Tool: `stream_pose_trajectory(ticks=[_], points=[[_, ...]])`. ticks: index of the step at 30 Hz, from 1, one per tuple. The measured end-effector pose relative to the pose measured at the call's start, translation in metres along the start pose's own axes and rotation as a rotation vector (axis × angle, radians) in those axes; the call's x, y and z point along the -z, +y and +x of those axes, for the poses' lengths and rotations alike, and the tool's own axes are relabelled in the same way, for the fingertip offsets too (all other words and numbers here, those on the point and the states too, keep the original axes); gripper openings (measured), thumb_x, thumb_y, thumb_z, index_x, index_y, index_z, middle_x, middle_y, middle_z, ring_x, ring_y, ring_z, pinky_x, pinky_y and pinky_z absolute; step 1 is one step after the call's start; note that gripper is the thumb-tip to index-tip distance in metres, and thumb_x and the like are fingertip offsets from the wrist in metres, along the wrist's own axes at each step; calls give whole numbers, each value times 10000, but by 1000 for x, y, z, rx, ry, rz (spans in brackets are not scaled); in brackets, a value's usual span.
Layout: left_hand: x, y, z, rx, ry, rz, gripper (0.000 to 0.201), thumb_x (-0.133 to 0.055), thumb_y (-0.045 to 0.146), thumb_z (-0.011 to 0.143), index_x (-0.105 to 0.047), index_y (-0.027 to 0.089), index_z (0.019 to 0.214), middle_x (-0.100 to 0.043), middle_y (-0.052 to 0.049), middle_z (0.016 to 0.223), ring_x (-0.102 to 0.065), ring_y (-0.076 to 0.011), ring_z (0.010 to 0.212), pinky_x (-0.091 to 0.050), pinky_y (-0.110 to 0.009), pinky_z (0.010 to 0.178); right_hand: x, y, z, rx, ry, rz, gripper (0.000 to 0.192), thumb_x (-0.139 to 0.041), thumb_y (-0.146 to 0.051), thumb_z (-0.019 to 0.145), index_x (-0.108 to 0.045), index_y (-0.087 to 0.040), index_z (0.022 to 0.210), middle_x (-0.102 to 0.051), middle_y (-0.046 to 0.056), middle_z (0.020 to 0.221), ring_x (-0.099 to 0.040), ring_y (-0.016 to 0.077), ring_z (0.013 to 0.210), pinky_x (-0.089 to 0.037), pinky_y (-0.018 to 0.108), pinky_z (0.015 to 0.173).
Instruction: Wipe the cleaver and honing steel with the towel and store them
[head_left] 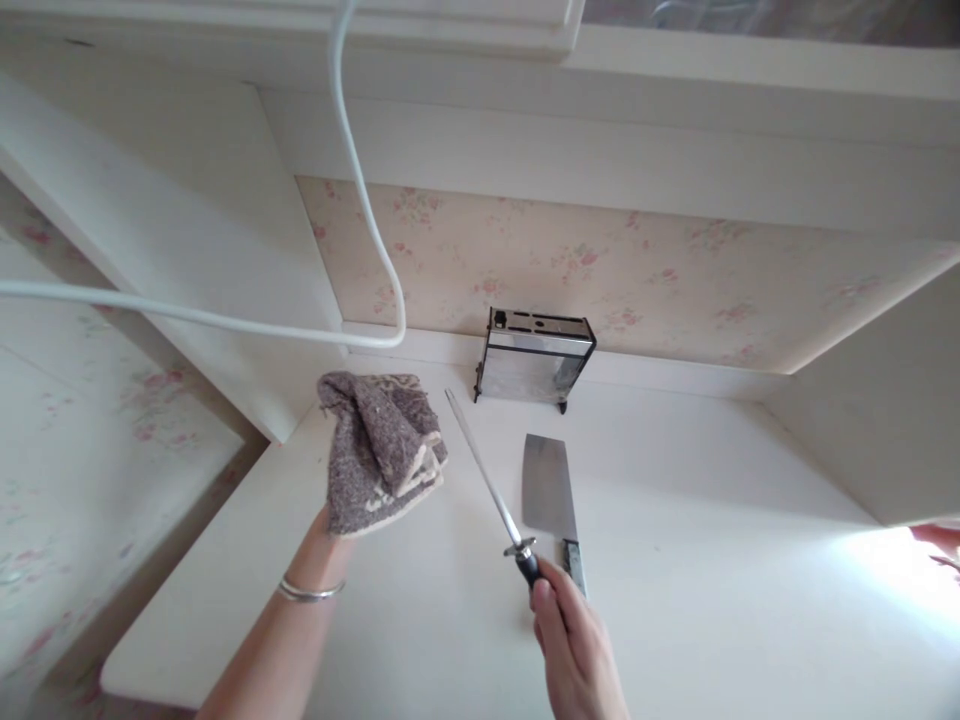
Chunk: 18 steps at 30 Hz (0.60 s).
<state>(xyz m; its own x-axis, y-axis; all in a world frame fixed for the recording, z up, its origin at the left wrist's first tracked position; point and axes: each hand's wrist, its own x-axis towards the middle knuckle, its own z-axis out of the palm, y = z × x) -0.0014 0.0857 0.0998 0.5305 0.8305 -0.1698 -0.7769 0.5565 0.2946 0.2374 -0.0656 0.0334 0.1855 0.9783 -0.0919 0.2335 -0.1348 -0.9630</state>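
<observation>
Over the white counter [712, 520], a sharpening rod [487, 475] is slanting away from the right hand [574, 635], its tip pointing forward and to the left. The right fingers are wrapping around its black handle. Just beside the rod, to its right, a cleaver [548, 485] is lying on the counter, its handle partly hiding behind the right hand. On the other side of the rod, near its tip but apart from it, a brown-grey cloth [375, 440] is covering the left hand [334, 532]; I cannot tell whether the fingers beneath are pinching it. A silver bracelet [311, 593] is circling the left wrist. Farther back, a metal box [532, 368] is standing before flowered wallpaper [525, 250]. Nearer the camera, a white cable [367, 213] is bending across the upper left.
</observation>
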Motion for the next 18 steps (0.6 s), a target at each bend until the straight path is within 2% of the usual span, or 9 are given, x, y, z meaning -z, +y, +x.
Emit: stream_pose_trajectory(ticks=[2,4,8,12,18], points=[[13,-26,1,68,-8,32,568,-499,580,825,-573,216,1254,-697,-105,1054,-647,-295,980,-485,-496,897,-9,-12,11,202,27,-135,356,-482,-474,920,-618,-217,1125,-639,82,825,-626,201,763,-507,263,626],[24,-49,6,73,-7,40,570,-484,576,834,-568,206,1259,-695,-109,1063,-646,-295,972,-485,-493,893,-23,-20,17,359,-3,-276,310,-443,-391,948,-597,-209,1146,-657,99,939,-655,208,819,-533,283,695],[36,-74,17,32,6,36,549,-480,595,836,-635,164,1139,-714,-108,955,-655,-285,907,-494,-449,861,-52,-20,15,481,-101,-489,336,-346,-274,979,-508,-183,1259,-624,142,1171,-694,222,843,-560,301,694],[41,-72,22,-13,24,34,516,-521,600,814,-680,144,996,-717,-81,835,-659,-268,824,-499,-412,805,-61,-14,7,504,-117,-552,368,-321,-269,986,-458,-165,1311,-579,172,1275,-708,243,855,-566,296,647],[31,-56,14,30,125,135,608,-483,718,764,-697,150,778,-672,-82,617,-624,-282,610,-490,-460,621,-50,-5,-4,416,-155,-470,330,-334,-332,987,-531,-203,1219,-679,82,925,-695,203,694,-539,264,597]])
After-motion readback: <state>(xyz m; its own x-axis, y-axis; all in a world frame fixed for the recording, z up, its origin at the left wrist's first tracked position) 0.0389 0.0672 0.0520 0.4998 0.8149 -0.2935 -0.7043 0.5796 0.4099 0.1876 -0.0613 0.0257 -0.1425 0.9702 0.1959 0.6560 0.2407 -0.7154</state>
